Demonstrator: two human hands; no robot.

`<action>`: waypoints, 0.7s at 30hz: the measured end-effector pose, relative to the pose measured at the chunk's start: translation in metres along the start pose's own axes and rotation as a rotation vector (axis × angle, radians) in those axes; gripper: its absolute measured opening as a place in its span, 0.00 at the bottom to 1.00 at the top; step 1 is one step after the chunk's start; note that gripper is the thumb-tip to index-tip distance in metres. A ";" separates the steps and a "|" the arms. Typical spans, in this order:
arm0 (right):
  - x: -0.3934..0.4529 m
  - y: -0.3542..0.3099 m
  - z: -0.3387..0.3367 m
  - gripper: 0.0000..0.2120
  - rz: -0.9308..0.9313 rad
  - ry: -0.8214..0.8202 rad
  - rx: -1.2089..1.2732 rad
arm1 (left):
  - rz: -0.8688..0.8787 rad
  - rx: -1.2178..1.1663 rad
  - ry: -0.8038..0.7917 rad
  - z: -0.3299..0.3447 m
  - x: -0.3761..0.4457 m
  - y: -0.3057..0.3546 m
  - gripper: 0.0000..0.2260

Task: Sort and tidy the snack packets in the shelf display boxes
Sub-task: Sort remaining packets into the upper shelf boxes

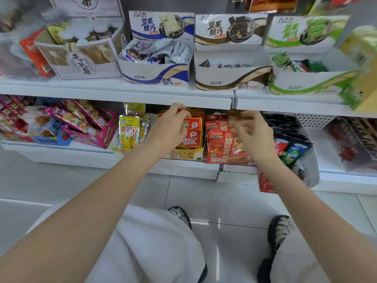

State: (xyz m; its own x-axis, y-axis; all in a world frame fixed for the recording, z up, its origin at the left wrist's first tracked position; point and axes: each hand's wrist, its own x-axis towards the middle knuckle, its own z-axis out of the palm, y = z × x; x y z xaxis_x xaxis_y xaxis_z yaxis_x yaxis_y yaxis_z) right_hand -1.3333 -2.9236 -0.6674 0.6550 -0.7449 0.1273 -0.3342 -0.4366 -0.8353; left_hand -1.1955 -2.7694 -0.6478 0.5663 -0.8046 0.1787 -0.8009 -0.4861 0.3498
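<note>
Both hands reach into the lower shelf. My left hand (pixel 170 124) has its fingers curled over the tops of the orange-red snack packets (pixel 192 135) that stand in a yellow display box (pixel 188 154). My right hand (pixel 254 133) is blurred by motion; its fingers are spread over the red packets (pixel 219 139) in the red display box (pixel 227 159) beside it. Whether it holds a packet is unclear. Yellow packets (pixel 129 131) stand upright just left of my left hand.
The upper shelf edge (pixel 142 97) hangs right above both hands, with blue (pixel 157 78), brown (pixel 230 82) and green (pixel 306 86) display boxes on it. A pink box (pixel 95 137) sits at left; black packets (pixel 283 125) and a white perforated basket (pixel 315 119) sit at right.
</note>
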 end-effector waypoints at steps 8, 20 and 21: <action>0.036 -0.017 -0.121 0.12 -0.121 0.252 -0.054 | 0.210 -0.097 0.148 -0.009 0.065 0.100 0.16; 0.179 -0.004 -0.174 0.16 -0.010 -0.229 -0.836 | 0.227 0.031 0.005 0.017 0.163 0.168 0.18; 0.189 0.000 -0.172 0.17 -0.021 -0.326 -0.885 | 0.226 0.049 -0.039 0.020 0.167 0.168 0.18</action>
State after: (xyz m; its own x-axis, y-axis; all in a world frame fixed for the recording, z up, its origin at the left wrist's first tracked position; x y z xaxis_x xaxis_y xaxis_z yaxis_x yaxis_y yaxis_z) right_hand -1.3260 -3.1510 -0.5517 0.7792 -0.6131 -0.1301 -0.6258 -0.7725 -0.1076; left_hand -1.2397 -2.9923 -0.5775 0.3641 -0.9071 0.2113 -0.9155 -0.3070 0.2600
